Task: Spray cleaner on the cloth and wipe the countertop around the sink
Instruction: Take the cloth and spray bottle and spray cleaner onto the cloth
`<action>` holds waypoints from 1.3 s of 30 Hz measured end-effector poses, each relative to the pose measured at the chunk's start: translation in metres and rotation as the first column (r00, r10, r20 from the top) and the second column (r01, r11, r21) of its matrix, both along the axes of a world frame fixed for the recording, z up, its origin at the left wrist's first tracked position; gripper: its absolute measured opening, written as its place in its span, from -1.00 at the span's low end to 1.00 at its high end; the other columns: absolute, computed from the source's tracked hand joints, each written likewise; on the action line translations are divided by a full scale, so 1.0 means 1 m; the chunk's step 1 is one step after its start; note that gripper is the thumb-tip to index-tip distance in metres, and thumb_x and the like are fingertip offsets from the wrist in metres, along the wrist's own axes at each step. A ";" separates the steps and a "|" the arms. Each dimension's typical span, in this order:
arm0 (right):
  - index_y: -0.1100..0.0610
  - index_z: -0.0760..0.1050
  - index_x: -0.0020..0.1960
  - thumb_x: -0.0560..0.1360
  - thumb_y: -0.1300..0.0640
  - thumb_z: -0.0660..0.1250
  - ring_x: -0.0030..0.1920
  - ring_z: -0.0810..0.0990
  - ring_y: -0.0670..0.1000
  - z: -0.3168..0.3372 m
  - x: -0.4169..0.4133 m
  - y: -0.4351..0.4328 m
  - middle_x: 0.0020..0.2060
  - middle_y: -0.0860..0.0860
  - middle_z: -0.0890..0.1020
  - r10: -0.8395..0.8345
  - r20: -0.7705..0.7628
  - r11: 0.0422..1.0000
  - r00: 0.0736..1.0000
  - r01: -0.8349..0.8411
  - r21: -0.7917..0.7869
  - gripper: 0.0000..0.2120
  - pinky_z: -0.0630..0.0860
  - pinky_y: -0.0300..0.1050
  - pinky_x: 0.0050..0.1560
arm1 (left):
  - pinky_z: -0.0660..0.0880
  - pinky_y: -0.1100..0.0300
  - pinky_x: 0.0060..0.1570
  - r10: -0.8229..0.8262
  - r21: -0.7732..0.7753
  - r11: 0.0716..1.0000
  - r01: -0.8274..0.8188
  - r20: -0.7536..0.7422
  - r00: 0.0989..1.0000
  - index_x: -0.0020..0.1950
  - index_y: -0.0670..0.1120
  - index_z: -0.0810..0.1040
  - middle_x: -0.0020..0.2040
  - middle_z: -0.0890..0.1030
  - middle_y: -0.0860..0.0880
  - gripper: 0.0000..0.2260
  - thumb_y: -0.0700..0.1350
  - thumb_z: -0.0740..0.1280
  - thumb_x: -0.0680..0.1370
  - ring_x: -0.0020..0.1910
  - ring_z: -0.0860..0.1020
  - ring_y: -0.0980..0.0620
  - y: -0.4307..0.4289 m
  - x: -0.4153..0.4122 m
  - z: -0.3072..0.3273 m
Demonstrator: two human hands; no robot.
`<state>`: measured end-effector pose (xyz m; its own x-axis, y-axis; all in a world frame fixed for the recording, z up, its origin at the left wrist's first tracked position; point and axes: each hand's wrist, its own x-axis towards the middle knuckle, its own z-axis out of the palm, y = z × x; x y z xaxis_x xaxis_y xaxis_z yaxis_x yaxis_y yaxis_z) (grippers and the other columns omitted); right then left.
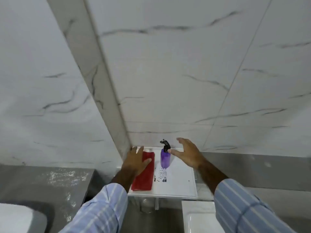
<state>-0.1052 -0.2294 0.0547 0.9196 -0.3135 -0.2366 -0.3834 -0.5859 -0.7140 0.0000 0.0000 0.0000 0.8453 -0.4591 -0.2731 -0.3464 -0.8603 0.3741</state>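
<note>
Cloth under left fingers — flat.

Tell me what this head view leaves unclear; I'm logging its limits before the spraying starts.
- Sink: cut off by the bottom edge and hidden behind the right sleeve.
- Red cloth: upper part covered by left hand.
- Purple spray bottle: black trigger blurred, nozzle direction unreadable; right hand contact uncertain.

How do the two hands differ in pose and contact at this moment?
The left hand lies flat, palm down on the red cloth; the right hand is raised, fingers spread, beside the purple spray bottle, its thumb near the neck but not gripping it. Both are open over the white shelf.
</note>
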 end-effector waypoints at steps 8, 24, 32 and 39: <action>0.13 0.47 0.45 0.46 0.08 0.59 0.36 0.55 0.11 -0.101 0.035 0.022 0.28 0.01 0.62 -0.114 0.060 0.966 0.992 0.097 0.241 -0.38 0.41 -0.28 0.21 | 0.23 -0.27 0.59 0.128 0.234 0.968 -0.090 -0.153 0.980 0.71 0.00 -0.08 0.72 -0.06 -0.19 -0.02 0.40 0.35 0.51 0.66 0.06 -0.33 -0.023 -0.006 -0.094; 0.04 0.53 0.07 0.30 0.18 0.53 -0.07 0.69 0.07 -0.065 0.028 0.002 -0.04 -0.05 0.72 -0.252 0.199 0.860 0.947 0.125 0.495 -0.62 0.67 -0.02 -0.09 | 0.62 -0.13 0.29 0.469 -0.246 0.786 -0.567 -0.360 0.806 0.37 -0.12 0.54 0.32 0.57 -0.19 -0.30 0.39 0.37 0.47 0.21 0.61 -0.21 -0.023 0.009 -0.099; -0.14 0.57 0.29 0.36 0.19 0.53 -0.27 0.66 0.07 0.021 0.013 0.007 -0.17 0.04 0.70 -0.043 0.147 0.831 0.988 -0.047 0.555 -0.45 0.62 0.00 -0.13 | 0.68 0.01 -0.30 -0.344 -0.193 0.042 -0.980 -0.924 0.168 0.33 -0.38 0.44 -0.06 0.63 -0.37 -0.51 -0.09 0.25 0.51 -0.27 0.66 -0.24 0.007 -0.007 -0.006; 0.04 0.66 -0.12 0.40 0.05 0.63 -0.41 0.56 0.12 0.069 0.003 0.036 -0.19 0.11 0.65 0.027 -0.010 0.777 1.000 -0.014 0.629 -0.84 0.53 -0.11 -0.38 | 0.62 -0.24 0.19 -0.587 -0.223 -0.084 -0.971 -0.776 0.229 0.44 -0.17 0.46 0.25 0.58 -0.36 -0.43 -0.05 0.32 0.43 0.14 0.60 -0.34 0.000 -0.030 0.042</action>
